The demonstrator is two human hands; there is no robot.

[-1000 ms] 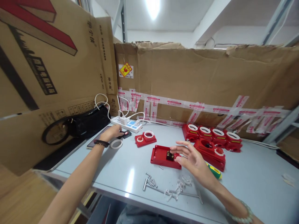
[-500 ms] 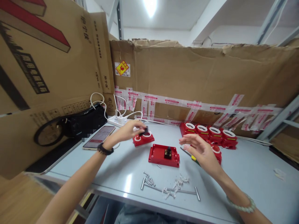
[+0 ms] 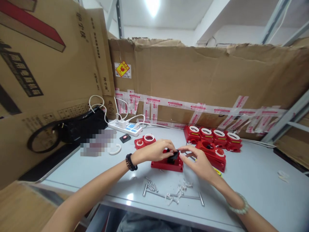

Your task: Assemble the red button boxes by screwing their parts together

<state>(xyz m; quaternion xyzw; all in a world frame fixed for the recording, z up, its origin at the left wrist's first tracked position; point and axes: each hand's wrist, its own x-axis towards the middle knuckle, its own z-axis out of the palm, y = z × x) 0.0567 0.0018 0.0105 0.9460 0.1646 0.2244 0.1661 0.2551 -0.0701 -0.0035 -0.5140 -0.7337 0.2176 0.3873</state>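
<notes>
In the middle of the table lies a shallow red plastic box base (image 3: 166, 166) with a black switch inside it, now mostly covered. My left hand (image 3: 158, 150) reaches over the base, thumb and fingers closed on a small black plastic part (image 3: 173, 156) placed over the switch. Close by on the right, my right hand (image 3: 199, 162) has its thumb and fingers apart, the tips beside the black part's edge; contact is unclear. A red cover with a white ring (image 3: 149, 137) sits just behind my left hand.
Loose screws (image 3: 152, 185), T-handled metal tools (image 3: 190, 197) and white scraps (image 3: 180, 190) lie in front. Red housings (image 3: 218, 135) stand at the back right, another red unit (image 3: 212, 156) before them. A power strip (image 3: 130, 129), white ring (image 3: 115, 149) and black square plate (image 3: 125, 138) are on the left.
My left hand has moved right and down from the red cover to the base, bringing the black part onto the switch. My right hand has moved slightly left, close to it.
</notes>
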